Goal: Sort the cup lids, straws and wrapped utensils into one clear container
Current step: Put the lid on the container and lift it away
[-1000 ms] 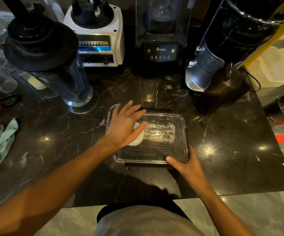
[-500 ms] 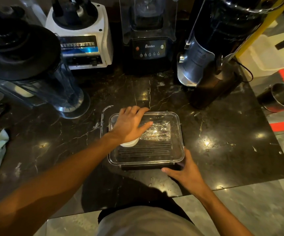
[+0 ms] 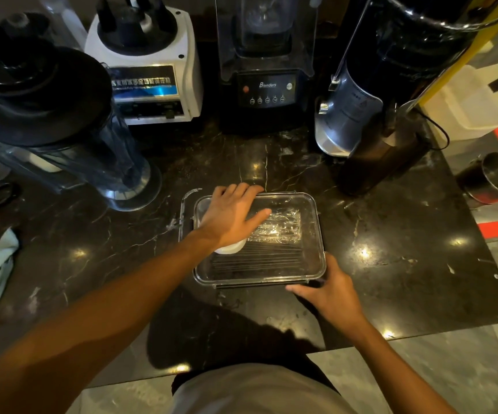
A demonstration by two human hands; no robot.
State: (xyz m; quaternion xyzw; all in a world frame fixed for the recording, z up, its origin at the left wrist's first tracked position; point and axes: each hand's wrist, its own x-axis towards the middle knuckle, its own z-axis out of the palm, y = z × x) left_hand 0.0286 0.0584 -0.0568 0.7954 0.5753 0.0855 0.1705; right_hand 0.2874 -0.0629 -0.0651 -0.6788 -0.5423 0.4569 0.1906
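Container (image 3: 312,264) sits near the front middle of the dark marble bench (image 3: 391,249), clear lid already on top, and through it you can see the straws (image 3: 259,258) laid along the near side, wrapped utensils (image 3: 277,227) behind them and a white cup lid (image 3: 230,248) at the left. Left hand (image 3: 231,215) lies flat on the lid, fingers straight and spread, pressing down, not gripping anything. Right hand (image 3: 330,291) is at the near right corner with fingers curled against the edge, looks like it's working a latch there, though I can't actually see the clasp. My guess is the risk is uneven pressure: push only on the left and the right side pops up, or the box skids on that shiny stone. Blender jug (image 3: 98,150) stands well apart, so no bump risk.
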